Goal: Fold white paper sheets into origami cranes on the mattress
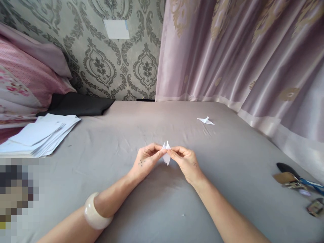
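Observation:
A small piece of folded white paper (166, 158) is held up between my two hands above the grey sheet. Two narrow points stick up at its top, and its lower part hangs below my thumbs. My left hand (148, 158), with a pale bangle (95, 212) on that forearm, pinches the paper's left side between thumb and fingers. On the right side, my right hand (186, 160) pinches it the same way. My fingertips hide part of the folds. Farther back to the right lies a finished-looking folded paper crane (206, 120) with spread wings.
A stack of white paper (43, 135) lies at the left, beside a folded black cloth (78, 104). Keys (295, 185) and a small dark object (315, 207) rest at the right edge. A pink curtain (215, 50) and patterned wall (121, 64) border the back.

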`<state>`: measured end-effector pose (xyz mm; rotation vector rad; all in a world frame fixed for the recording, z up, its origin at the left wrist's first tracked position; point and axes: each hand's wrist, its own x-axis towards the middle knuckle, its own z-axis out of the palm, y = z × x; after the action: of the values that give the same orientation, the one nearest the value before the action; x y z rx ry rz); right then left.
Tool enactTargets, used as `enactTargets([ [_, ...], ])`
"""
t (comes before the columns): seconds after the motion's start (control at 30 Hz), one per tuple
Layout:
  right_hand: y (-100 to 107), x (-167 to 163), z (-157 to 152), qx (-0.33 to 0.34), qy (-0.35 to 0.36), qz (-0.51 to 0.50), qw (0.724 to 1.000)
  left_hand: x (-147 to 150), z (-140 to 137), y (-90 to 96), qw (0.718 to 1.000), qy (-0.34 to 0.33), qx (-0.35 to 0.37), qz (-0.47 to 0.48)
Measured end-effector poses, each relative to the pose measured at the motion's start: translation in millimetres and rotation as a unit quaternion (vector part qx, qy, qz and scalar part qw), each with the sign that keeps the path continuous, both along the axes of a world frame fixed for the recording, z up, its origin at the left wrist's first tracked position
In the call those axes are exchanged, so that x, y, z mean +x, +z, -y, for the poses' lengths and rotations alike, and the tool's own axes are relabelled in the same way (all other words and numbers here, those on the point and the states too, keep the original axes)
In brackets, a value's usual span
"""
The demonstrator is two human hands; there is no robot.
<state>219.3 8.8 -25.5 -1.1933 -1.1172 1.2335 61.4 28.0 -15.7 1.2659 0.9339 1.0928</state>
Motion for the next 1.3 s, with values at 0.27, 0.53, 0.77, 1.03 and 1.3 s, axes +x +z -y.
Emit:
enactTargets([
  [0.27, 4.7, -1.6, -2.5, -0.047, -0.05, -0.055, 0.996, 4.3, -2.0, -10.6, 0.997, -0.029, -0.01, 0.075],
  [0.53, 1.9, -1.2, -1.8, -0.022, -0.046, -0.017, 0.999, 0.4, -2.5, -1.1, 0.999, 0.012, -0.013, 0.051],
  [0.77, 2.7, -3.4, 1.5, -0.009, 0.004, -0.03, 0.999, -0.1, -5.8, -5.8, 0.994, 0.01, -0.054, 0.092],
  [1.03, 3.2, -4.9, 3.4, 0.0, -0.012, -0.002, 1.0, 0.1, -4.5, -5.4, 0.995, 0.013, -0.059, 0.074],
  [1.3, 9.2, -2.7, 5.3, 0.034, 0.005, -0.009, 0.999, 2.0, -4.0, -2.8, 0.993, 0.006, -0.056, 0.102],
])
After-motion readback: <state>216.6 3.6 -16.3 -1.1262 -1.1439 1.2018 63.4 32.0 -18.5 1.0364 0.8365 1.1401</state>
